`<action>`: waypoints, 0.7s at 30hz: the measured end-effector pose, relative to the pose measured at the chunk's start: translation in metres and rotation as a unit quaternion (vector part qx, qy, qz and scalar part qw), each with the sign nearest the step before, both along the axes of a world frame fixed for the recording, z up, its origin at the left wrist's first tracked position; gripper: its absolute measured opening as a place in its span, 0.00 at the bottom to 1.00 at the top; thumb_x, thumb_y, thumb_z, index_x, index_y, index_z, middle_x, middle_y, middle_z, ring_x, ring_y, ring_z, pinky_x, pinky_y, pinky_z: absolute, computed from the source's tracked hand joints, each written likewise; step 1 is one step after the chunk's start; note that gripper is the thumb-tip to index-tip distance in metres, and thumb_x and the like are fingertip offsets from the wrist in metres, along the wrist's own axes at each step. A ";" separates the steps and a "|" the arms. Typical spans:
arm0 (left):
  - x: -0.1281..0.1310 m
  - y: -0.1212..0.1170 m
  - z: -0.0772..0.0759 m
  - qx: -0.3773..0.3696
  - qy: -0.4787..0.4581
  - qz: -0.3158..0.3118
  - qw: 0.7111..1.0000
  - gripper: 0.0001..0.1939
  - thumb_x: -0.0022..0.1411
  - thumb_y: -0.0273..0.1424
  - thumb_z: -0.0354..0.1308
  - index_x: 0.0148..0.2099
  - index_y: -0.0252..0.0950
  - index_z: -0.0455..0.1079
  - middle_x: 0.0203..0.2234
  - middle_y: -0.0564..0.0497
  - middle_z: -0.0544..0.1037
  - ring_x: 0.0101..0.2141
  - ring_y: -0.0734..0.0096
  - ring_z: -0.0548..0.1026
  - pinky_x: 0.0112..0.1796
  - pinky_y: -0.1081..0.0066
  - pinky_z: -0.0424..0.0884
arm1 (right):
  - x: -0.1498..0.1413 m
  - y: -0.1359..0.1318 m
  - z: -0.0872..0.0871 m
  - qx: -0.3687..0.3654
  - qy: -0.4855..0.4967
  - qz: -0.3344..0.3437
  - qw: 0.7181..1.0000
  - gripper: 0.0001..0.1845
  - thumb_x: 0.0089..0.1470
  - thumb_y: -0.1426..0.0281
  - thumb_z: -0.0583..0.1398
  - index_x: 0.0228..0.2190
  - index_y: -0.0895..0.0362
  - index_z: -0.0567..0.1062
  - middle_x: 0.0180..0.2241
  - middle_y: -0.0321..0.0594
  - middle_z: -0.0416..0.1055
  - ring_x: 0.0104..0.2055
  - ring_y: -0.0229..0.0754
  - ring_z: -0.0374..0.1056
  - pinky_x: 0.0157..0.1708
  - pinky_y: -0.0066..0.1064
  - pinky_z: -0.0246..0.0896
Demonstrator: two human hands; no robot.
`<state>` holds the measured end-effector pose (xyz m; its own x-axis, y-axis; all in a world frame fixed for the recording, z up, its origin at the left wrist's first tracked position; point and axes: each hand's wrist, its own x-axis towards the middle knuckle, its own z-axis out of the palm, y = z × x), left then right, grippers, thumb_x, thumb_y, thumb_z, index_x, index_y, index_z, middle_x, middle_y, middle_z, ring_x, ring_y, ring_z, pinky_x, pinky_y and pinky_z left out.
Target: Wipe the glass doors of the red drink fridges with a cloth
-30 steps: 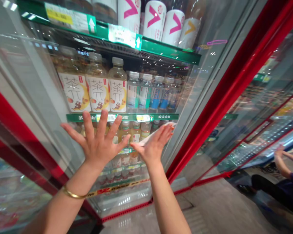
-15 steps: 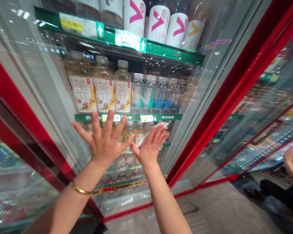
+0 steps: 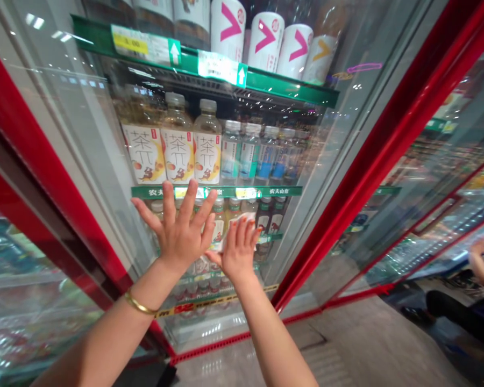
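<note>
My left hand (image 3: pixel 183 231) lies flat with spread fingers on the glass door (image 3: pixel 306 188) of a drinks cooler, a gold bangle (image 3: pixel 139 305) round its wrist. Beside it on the right, my right hand (image 3: pixel 241 251) presses a white tissue (image 3: pixel 248 217) against the same pane with its fingers straight and close together. Most of the tissue is hidden under the fingers and palm. Behind the glass, tea bottles (image 3: pixel 177 153) and smaller bottles with blue labels (image 3: pixel 266 161) stand on a shelf just above my fingertips.
Red door frames (image 3: pixel 358 156) run along both sides of the pane. A green shelf edge (image 3: pixel 290 86) with price tags carries white-labelled bottles (image 3: pixel 266 40) higher up. Grey floor (image 3: pixel 367 344) lies below right, where another person's hand (image 3: pixel 478 251) and leg show at the edge.
My right hand has slid left over the glass with the tissue and turned more upright. The left hand stays spread on the pane. The view has shifted slightly.
</note>
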<state>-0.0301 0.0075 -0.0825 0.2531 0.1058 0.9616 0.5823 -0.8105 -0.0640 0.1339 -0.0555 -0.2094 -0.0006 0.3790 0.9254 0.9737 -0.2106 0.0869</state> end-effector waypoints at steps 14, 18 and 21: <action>-0.050 0.015 -0.081 0.001 0.042 0.037 0.998 0.50 0.67 0.35 0.67 0.82 0.56 0.47 0.81 0.52 0.44 0.81 0.53 0.33 0.76 0.39 0.24 | -0.012 0.016 -0.013 0.035 0.057 -0.046 0.997 0.59 0.68 0.38 0.52 0.79 0.66 0.43 0.80 0.70 0.38 0.83 0.74 0.33 0.71 0.74 0.55; -0.049 0.015 -0.076 0.021 0.062 0.045 0.997 0.51 0.66 0.36 0.69 0.82 0.54 0.47 0.81 0.52 0.43 0.81 0.53 0.31 0.76 0.41 0.23 | -0.005 -0.008 -0.056 0.009 0.006 -0.045 0.999 0.64 0.58 0.30 0.58 0.79 0.52 0.46 0.82 0.60 0.34 0.83 0.75 0.27 0.71 0.77 0.49; -0.046 0.013 -0.072 0.043 0.054 0.059 0.996 0.50 0.67 0.36 0.68 0.83 0.50 0.47 0.82 0.51 0.41 0.81 0.56 0.31 0.77 0.43 0.23 | 0.039 -0.031 -0.046 0.042 0.103 -0.092 0.990 0.71 0.60 0.29 0.55 0.79 0.63 0.33 0.80 0.74 0.20 0.81 0.81 0.18 0.67 0.88 0.37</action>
